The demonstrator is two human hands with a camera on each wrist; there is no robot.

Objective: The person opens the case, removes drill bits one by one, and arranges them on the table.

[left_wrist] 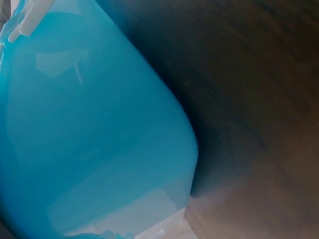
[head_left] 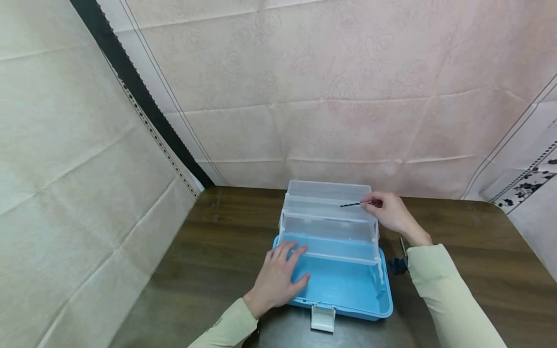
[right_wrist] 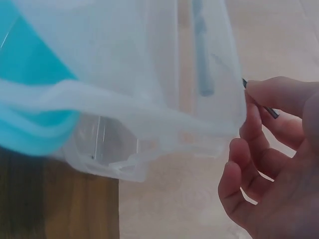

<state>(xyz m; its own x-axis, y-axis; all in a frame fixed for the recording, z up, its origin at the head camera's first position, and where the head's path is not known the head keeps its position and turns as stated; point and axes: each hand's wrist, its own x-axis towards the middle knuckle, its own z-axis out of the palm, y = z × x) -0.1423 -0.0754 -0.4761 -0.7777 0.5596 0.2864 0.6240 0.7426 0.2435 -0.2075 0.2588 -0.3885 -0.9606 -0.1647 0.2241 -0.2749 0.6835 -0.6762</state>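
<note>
A light blue toolbox stands with its lid back and its translucent tiered trays raised behind the base. My right hand pinches a thin dark drill bit between thumb and fingers, over the right end of the upper tray. In the right wrist view the bit's end sticks out past the fingers, and a dark rod shape shows blurred through the tray wall. My left hand rests at the toolbox's left rim with fingers spread. The left wrist view has only the toolbox's blue wall.
A white latch hangs at the toolbox's front, over the brown wooden table. Beside the right cuff is a dark blue item with a thin rod. Pale patterned cloth hangs behind the table and to the left.
</note>
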